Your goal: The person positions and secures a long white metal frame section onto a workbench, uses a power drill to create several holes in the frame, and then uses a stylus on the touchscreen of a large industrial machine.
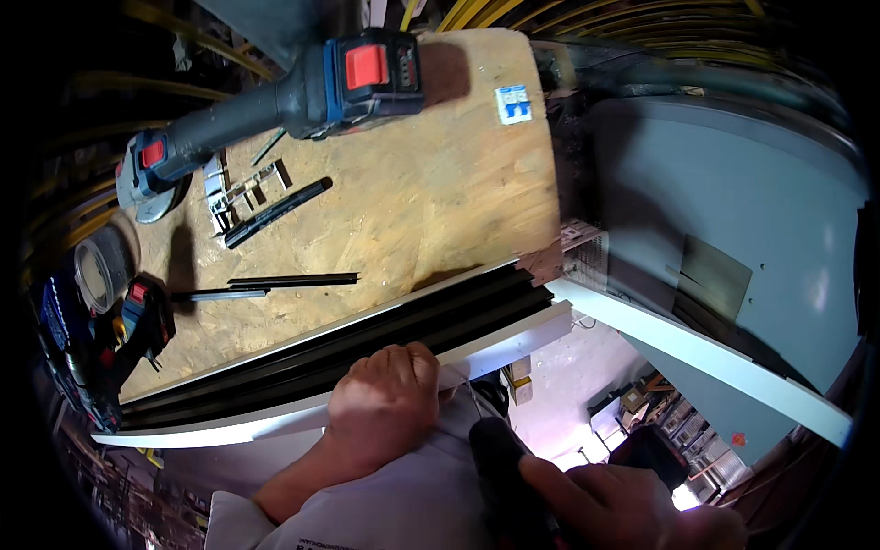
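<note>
A long white profile (509,341) with black channels inside lies along the near edge of the wooden table. My left hand (385,394) is closed over its near edge, knuckles up, with the fingertips hidden beneath. In my right hand (610,504) is a dark cordless drill (500,454), partly lost in shadow at the lower edge. Its thin bit (474,401) points up at the near white face of the profile, just right of my left hand. Whether the tip touches the face, I cannot tell.
On the wooden table (440,202) lie a cordless angle grinder (238,115), a black marker (280,213), metal brackets (243,192) and dark strips (293,280). Another cordless tool (145,316) and a round tub (103,270) stand left. A second white bar (706,353) slants away at right.
</note>
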{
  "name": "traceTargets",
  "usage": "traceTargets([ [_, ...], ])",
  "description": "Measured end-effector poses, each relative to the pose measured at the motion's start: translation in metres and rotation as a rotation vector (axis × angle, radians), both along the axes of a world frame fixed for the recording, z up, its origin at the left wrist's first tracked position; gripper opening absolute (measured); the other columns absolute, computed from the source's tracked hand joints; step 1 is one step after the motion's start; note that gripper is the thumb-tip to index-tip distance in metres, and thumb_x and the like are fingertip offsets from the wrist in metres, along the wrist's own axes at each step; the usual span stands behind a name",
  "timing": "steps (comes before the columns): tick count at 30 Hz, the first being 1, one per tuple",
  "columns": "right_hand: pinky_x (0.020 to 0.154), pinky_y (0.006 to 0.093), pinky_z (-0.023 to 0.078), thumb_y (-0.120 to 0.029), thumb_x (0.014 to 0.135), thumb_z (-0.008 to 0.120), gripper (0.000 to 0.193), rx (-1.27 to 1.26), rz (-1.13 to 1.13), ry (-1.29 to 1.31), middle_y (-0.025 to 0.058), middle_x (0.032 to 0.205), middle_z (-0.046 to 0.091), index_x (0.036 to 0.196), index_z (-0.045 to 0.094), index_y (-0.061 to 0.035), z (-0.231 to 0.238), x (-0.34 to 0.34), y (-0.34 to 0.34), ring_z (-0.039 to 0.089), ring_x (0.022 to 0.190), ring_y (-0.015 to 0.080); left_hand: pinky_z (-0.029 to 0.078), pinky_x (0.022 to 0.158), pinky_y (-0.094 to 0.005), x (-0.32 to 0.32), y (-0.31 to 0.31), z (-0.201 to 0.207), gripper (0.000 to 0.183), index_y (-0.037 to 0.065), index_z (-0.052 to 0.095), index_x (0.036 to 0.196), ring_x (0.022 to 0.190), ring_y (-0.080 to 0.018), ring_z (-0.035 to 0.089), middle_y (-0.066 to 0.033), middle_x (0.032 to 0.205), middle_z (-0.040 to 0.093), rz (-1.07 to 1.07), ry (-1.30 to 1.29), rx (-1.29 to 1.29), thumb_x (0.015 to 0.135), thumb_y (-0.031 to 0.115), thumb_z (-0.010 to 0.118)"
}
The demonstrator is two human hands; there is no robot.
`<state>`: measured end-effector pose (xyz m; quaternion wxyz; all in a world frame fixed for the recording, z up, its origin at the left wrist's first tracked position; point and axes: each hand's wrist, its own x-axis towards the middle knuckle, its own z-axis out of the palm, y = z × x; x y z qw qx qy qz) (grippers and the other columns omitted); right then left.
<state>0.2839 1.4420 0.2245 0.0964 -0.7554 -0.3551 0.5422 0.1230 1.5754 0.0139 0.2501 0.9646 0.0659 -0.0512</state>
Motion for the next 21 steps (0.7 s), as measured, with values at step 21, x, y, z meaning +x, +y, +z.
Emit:
traceTargets([
  [21,0.104,0.0350,0.051,0.002,0.084,0.077,0.081,0.658,-0.689,-0.303,0.0190,0.134,0.067,0.157,0.043,-0.0017,-0.216,0.042,-0.130,0.066,0.122,0.0230,0.055,0.080,-0.0497,-0.012,-0.013,0.005,0.065,-0.004,0.060,0.129,0.097,-0.0397,0.070,-0.0220,0.110,0.070,0.022,0.002,-0.022,0.074,0.018,0.087],
])
